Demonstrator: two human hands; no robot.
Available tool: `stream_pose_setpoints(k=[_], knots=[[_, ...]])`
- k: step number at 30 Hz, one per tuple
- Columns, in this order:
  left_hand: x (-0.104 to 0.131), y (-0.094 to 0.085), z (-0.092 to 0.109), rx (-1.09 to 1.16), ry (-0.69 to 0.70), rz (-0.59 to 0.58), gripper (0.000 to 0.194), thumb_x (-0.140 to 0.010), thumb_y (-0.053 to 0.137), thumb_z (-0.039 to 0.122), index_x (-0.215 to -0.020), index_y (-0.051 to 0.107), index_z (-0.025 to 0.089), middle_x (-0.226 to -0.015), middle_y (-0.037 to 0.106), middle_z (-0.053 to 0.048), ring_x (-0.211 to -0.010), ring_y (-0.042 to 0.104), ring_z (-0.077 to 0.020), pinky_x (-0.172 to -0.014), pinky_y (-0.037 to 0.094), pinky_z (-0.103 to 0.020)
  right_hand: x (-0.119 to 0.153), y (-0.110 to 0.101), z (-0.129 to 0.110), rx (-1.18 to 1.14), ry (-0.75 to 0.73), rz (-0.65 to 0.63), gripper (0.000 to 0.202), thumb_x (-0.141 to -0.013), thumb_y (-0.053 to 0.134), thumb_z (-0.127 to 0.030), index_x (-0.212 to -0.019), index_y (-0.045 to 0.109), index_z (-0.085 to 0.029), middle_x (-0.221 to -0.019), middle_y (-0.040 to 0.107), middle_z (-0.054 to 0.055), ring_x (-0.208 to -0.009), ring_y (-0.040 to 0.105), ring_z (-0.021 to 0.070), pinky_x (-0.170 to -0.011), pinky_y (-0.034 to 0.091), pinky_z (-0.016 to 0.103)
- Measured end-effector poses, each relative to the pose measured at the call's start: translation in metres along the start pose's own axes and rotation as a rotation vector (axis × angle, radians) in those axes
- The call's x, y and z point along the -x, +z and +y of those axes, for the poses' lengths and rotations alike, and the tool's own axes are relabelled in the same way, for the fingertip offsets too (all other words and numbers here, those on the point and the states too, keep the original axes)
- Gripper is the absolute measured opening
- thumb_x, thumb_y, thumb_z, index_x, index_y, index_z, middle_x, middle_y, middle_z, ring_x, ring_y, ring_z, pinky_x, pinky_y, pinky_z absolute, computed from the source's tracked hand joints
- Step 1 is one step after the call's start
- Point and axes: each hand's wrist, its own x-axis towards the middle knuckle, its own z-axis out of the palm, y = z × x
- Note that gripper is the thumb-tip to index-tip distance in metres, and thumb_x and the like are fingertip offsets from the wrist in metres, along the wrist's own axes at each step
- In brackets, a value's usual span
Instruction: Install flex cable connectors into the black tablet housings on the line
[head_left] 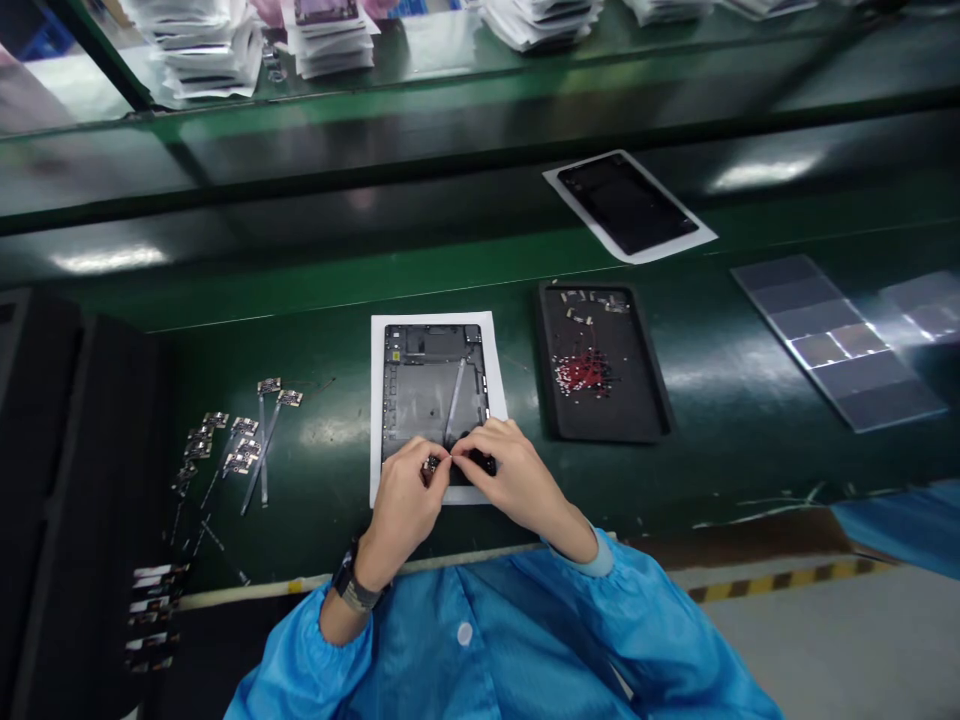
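A dark tablet housing (424,400) lies on a white sheet (379,440) in front of me. Over its lower edge my left hand (409,495) pinches a small circuit board (430,465), mostly covered by the fingers. A grey flat ribbon cable (454,400) runs up the housing from near the fingertips. My right hand (517,475) is closed too, thumb and forefinger meeting the left fingertips. Whatever lies in that right pinch is too small to name. A watch sits on my left wrist.
Right of the housing stands a black tray (630,400) with red-wired small parts (583,372). Several circuit boards with ribbon cables (244,445) lie to the left, beside a black case (97,450). Behind are another tablet panel (626,200) and a raised shelf; clear film sheets (840,340) lie right.
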Motion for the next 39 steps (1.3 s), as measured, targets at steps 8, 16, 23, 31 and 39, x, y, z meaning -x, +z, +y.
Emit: stream_pose_setpoints(k=[8, 16, 23, 31, 39], knots=[[-0.003, -0.01, -0.005, 0.381, -0.269, -0.03, 0.017, -0.078, 0.066, 0.026, -0.092, 0.068, 0.017, -0.073, 0.069, -0.004, -0.065, 0.064, -0.0171, -0.054, 0.045, -0.024, -0.004, -0.004, 0.004, -0.147, 0.093, -0.058, 0.009, -0.085, 0.062, -0.018, -0.077, 0.064, -0.02, -0.073, 0.064, 0.001, -0.072, 0.054, 0.017, -0.074, 0.039, 0.032], [-0.008, -0.008, -0.004, 0.34, -0.286, -0.013, 0.016, -0.072, 0.072, 0.027, -0.083, 0.075, 0.016, -0.067, 0.069, -0.003, -0.054, 0.054, -0.0112, -0.053, 0.042, -0.023, -0.004, -0.007, 0.007, -0.236, 0.119, -0.101, 0.008, -0.084, 0.065, -0.019, -0.076, 0.067, -0.02, -0.072, 0.062, 0.0, -0.073, 0.054, 0.0162, -0.079, 0.038, 0.033], [-0.008, -0.008, -0.001, 0.405, -0.31, -0.029, 0.024, -0.07, 0.074, 0.024, -0.091, 0.069, 0.015, -0.073, 0.072, -0.003, -0.064, 0.063, -0.0142, -0.06, 0.048, -0.023, -0.007, -0.009, 0.007, -0.233, 0.127, -0.128, 0.008, -0.082, 0.068, -0.017, -0.074, 0.068, -0.019, -0.07, 0.064, 0.0, -0.073, 0.056, 0.0161, -0.08, 0.038, 0.034], [-0.008, -0.006, -0.002, 0.417, -0.349, 0.003, 0.027, -0.07, 0.074, 0.024, -0.091, 0.059, 0.017, -0.064, 0.068, 0.0, -0.059, 0.062, -0.0134, -0.057, 0.046, -0.023, -0.002, -0.003, 0.0, -0.132, 0.101, -0.049, 0.012, -0.083, 0.065, -0.011, -0.075, 0.065, -0.02, -0.069, 0.064, -0.001, -0.075, 0.057, 0.017, -0.077, 0.039, 0.033], [-0.007, -0.004, 0.0, 0.297, -0.314, -0.018, 0.02, -0.072, 0.069, 0.023, -0.087, 0.057, 0.018, -0.065, 0.067, 0.001, -0.063, 0.064, -0.0156, -0.062, 0.048, -0.026, 0.004, 0.0, -0.001, -0.101, 0.112, -0.039, 0.012, -0.084, 0.066, -0.011, -0.076, 0.066, -0.021, -0.071, 0.064, 0.0, -0.076, 0.058, 0.0179, -0.078, 0.041, 0.034]])
